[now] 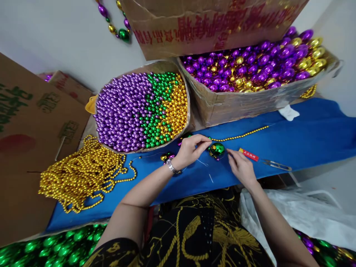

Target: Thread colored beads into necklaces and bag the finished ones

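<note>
My left hand (190, 149), with a wristwatch on it, pinches a thin thread beside a large green bead (217, 149) on the blue cloth (306, 137). My right hand (241, 167) is closed in a pinch just right of that green bead, seemingly on the thread end; what it holds is too small to name. A strand of small gold beads (239, 136) runs right from the green bead. More large beads (167, 157) lie under my left wrist.
A round carton of small purple, green and gold beads (141, 109) stands behind my hands. A box of large purple and gold beads (250, 68) is at back right. Gold bead strands (80, 172) are heaped at left. Thread snips (275, 164) and a red packet (249, 154) lie right.
</note>
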A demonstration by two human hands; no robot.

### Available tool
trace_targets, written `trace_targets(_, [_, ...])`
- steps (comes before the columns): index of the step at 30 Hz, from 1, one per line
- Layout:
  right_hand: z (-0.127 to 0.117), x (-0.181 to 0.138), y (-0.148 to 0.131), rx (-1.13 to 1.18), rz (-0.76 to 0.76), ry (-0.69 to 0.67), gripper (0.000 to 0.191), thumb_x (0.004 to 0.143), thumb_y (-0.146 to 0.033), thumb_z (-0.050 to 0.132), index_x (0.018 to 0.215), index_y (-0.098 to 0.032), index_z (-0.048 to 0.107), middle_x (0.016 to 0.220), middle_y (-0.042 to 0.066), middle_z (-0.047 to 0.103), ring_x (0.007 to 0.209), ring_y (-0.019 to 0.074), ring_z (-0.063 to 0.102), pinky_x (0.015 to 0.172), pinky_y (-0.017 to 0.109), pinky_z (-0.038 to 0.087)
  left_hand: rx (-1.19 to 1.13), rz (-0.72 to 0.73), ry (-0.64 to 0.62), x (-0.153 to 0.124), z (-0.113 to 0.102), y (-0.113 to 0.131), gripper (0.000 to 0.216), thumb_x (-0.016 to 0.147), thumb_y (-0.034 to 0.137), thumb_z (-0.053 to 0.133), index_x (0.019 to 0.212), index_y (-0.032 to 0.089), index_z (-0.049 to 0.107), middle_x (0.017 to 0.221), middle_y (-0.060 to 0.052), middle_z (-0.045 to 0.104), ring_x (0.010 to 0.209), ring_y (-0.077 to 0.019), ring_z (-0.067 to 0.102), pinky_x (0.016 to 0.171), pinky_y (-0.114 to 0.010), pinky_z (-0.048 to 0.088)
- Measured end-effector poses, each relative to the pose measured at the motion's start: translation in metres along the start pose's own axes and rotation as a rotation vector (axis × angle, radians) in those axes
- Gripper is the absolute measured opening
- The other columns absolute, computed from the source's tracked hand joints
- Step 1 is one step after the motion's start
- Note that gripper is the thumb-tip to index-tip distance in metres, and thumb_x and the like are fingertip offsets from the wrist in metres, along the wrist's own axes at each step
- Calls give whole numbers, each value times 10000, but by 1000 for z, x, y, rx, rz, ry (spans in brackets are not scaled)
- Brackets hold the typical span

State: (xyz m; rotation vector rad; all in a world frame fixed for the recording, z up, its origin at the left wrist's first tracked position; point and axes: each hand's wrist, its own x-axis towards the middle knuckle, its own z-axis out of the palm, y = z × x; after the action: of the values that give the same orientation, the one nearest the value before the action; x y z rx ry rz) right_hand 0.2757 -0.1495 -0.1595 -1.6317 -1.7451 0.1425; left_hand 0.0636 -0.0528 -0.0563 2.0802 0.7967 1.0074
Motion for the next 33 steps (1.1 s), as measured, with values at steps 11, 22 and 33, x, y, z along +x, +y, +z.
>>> trace_targets(11, [-10, 32, -16, 209, 34, 42, 277, 992, -361, 441, 1000, -195, 663, 807, 45, 705, 624, 137, 651, 628, 267, 536, -143, 10, -34, 20, 35, 9, 239, 933, 285, 558, 1129, 178, 641, 1035, -85, 733, 907, -156, 692, 780, -288, 558])
trace_targets(22, [-9, 34, 21, 759, 353, 117, 379, 925, -563, 515, 946, -202, 631, 555, -58, 449, 495, 91, 431, 499, 232, 362, 446, 32, -540, -2, 96, -56, 490, 904, 285, 572, 1348, 96, 490, 1300, -207, 605, 1212, -304, 574, 1046, -480, 440])
trace_targets(33, [22, 23, 47, 874, 440, 215, 423, 938, -625, 430, 1042, -239, 570, 584, -69, 394, 502, 93, 433, 522, 234, 395, 441, -53, -341, 7, 102, -59, 349, 931, 365, 555, 1200, 143, 565, 1137, -128, 679, 1071, -258, 637, 950, -411, 523])
